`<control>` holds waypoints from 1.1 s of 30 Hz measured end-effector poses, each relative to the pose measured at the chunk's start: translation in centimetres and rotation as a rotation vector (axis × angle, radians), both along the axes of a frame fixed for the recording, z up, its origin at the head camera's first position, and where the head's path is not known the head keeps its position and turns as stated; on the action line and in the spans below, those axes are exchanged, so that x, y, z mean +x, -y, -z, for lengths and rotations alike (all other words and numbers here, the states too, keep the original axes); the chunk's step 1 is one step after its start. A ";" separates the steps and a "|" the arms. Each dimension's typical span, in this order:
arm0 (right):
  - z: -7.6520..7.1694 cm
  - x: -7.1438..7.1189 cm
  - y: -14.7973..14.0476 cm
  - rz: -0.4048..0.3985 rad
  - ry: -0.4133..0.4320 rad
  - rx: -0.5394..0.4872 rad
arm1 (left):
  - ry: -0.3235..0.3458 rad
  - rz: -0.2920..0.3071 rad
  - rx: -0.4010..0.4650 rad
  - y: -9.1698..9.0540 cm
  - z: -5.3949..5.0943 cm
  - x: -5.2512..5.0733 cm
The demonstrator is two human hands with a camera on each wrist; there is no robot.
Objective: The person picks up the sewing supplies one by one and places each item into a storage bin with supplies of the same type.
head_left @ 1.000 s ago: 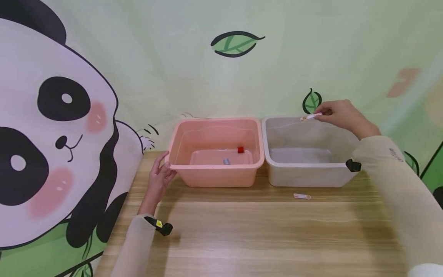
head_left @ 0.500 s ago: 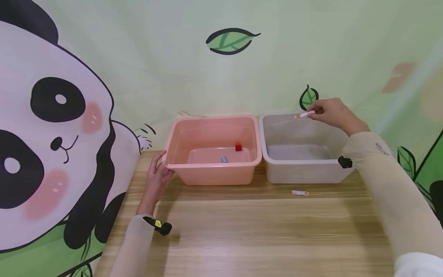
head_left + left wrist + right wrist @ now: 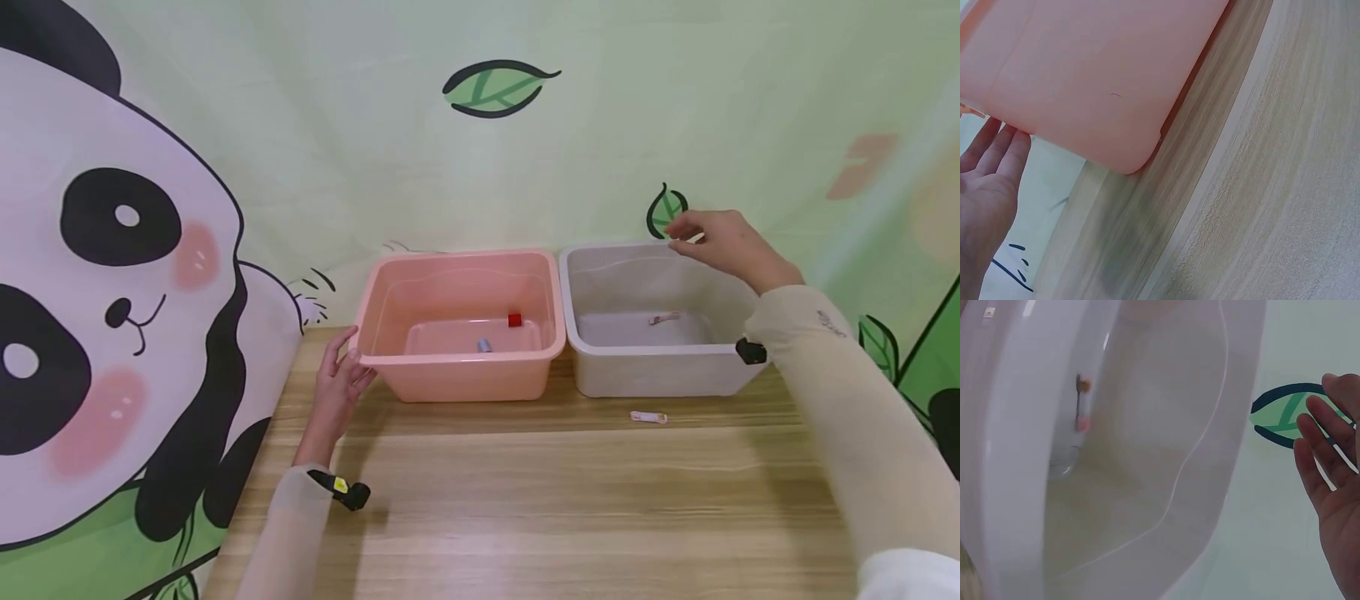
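Observation:
My left hand (image 3: 339, 387) rests its fairly straight fingers against the left rim of the pink basin (image 3: 461, 379). In the left wrist view, its fingertips (image 3: 1015, 140) touch just under that rim. My right hand (image 3: 723, 242) hovers at the back rim of the grey basin (image 3: 660, 375), its fingers loosely bent and holding nothing. On the grey basin's floor lies a slim pink-and-white piece (image 3: 664, 318), shaped like a nail clipper; the right wrist view shows it blurred. A similar pink-and-white piece (image 3: 648, 417) lies on the table before that basin.
Inside the pink basin are a small red cube (image 3: 514, 320) and a small blue-grey cylinder (image 3: 483, 345). Both basins stand side by side at the back of the wooden table (image 3: 525, 500), against a printed panda cloth (image 3: 337, 125).
The pink-and-white piece has left my right hand's pinch and now lies on the grey basin's floor. My right fingers have parted. My left hand stays at the pink rim.

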State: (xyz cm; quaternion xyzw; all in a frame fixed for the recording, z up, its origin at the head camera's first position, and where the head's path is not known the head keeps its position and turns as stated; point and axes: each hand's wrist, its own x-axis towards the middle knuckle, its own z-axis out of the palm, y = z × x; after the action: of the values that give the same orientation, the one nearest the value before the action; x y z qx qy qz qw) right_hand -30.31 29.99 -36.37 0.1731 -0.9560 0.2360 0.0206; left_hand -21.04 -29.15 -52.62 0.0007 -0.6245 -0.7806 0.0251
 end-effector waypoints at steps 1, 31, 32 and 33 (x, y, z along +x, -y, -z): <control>-0.1 0.1 0.0 -0.004 -0.002 0.000 | 0.001 0.000 0.000 0.0 0.0 0.0; 6.9 13.8 2.4 -0.242 -0.451 -0.101 | -0.001 -0.007 0.001 -0.1 0.1 -0.2; 7.3 14.2 2.5 -0.234 -0.448 -0.106 | -0.006 -0.006 0.011 -0.1 0.2 -0.1; 7.8 14.7 2.7 -0.226 -0.436 -0.111 | -0.014 -0.006 0.017 -0.1 0.2 -0.1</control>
State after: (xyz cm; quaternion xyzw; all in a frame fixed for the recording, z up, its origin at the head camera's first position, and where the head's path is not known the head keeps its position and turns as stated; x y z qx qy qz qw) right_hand -15.61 27.29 -44.16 0.3243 -0.8891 0.2461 0.2091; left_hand -21.15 -29.08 -52.85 -0.0027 -0.6177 -0.7857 0.0317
